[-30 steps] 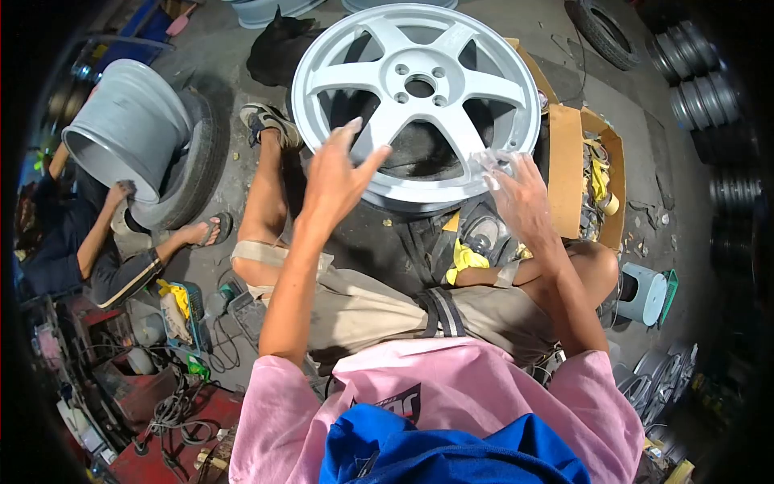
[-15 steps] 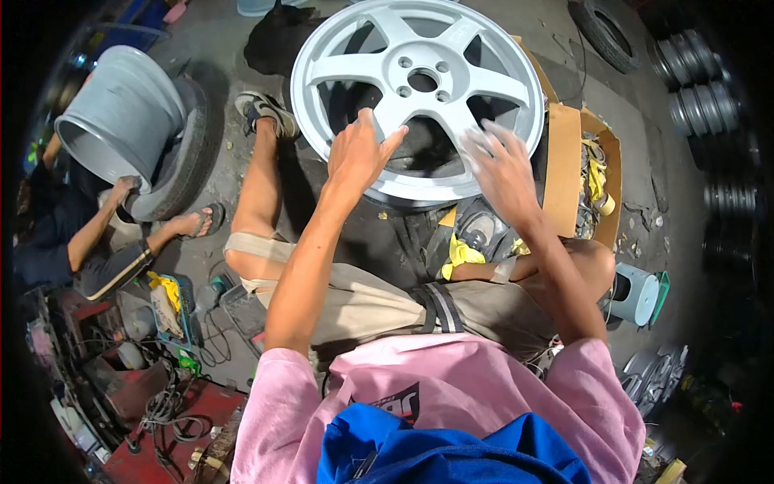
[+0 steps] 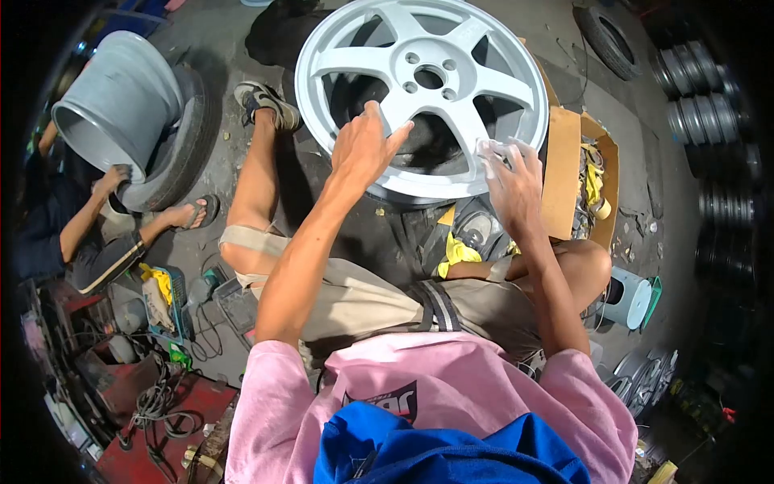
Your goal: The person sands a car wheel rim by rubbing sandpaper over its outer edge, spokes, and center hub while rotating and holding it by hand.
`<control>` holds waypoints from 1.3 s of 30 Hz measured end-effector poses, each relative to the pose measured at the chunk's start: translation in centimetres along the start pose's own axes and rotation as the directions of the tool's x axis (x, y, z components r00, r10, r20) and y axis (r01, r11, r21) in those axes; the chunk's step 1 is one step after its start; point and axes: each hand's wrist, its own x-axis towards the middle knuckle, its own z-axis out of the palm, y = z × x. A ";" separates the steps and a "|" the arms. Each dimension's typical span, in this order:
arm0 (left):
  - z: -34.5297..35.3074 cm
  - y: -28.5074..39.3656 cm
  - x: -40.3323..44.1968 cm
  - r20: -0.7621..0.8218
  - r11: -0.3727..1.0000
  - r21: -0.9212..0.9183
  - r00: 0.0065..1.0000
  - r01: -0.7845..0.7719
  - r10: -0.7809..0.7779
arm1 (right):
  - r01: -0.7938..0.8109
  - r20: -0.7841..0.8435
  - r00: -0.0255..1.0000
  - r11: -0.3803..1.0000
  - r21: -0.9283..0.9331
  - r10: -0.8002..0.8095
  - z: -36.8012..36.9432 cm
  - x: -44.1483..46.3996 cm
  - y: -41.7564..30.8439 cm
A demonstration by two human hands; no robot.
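A pale grey-white alloy wheel [image 3: 403, 103] with several spokes lies face up in front of my knees. My left hand [image 3: 360, 152] is at its near left part, over a spoke, with thumb and index finger spread apart and no object visible in it. At the near right of the wheel is my right hand [image 3: 516, 175], its whitish, dusty fingers bent together against a spoke close to the rim. Whatever may be under those fingertips is hidden or too small to name.
On the left, another person's hand [image 3: 113, 177] touches a grey wheel barrel [image 3: 121, 97] leaning on a tyre [image 3: 173, 173]. An open cardboard box [image 3: 562, 173] stands right of my wheel. Stacked wheels [image 3: 701, 113] line the far right. A blue basket [image 3: 179, 302] and cables [image 3: 161, 407] lie lower left.
My right hand, blurred before, has shifted slightly right and down along the spoke towards the rim, its fingers now drawn together. My left hand keeps nearly the same place on the wheel.
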 end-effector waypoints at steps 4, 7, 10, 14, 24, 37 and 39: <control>-0.2 0.4 0.2 0.029 1.000 -0.015 1.000 0.006 -0.006 | -0.008 -0.064 0.998 0.997 -0.074 0.003 1.1 3.2 0.6; -0.1 0.0 0.1 -0.004 1.000 -0.007 1.000 -0.015 0.015 | -0.049 0.009 0.999 0.998 -0.043 0.049 3.0 7.3 1.3; -0.1 -0.1 -0.1 0.005 1.000 -0.003 1.000 -0.003 0.003 | -0.056 -0.016 0.998 0.997 -0.054 0.055 2.3 4.7 0.6; 0.2 -0.2 -0.1 -0.010 1.000 -0.020 1.000 -0.010 0.009 | -0.050 0.011 0.999 0.999 0.011 0.050 -0.1 -1.6 -1.0; 0.5 -0.8 -0.3 -0.046 0.999 -0.009 0.998 -0.040 0.039 | 0.040 0.003 0.999 0.999 0.037 -0.040 3.0 6.4 -1.5; -0.4 -0.2 -0.2 0.042 0.999 -0.023 0.999 0.026 -0.025 | 0.085 -0.011 0.996 0.982 -0.168 -0.088 4.9 10.0 7.1; -0.5 -0.2 -0.2 0.034 1.000 -0.023 0.999 0.021 -0.020 | -0.021 -0.023 1.000 0.984 -0.177 0.017 4.4 12.0 8.3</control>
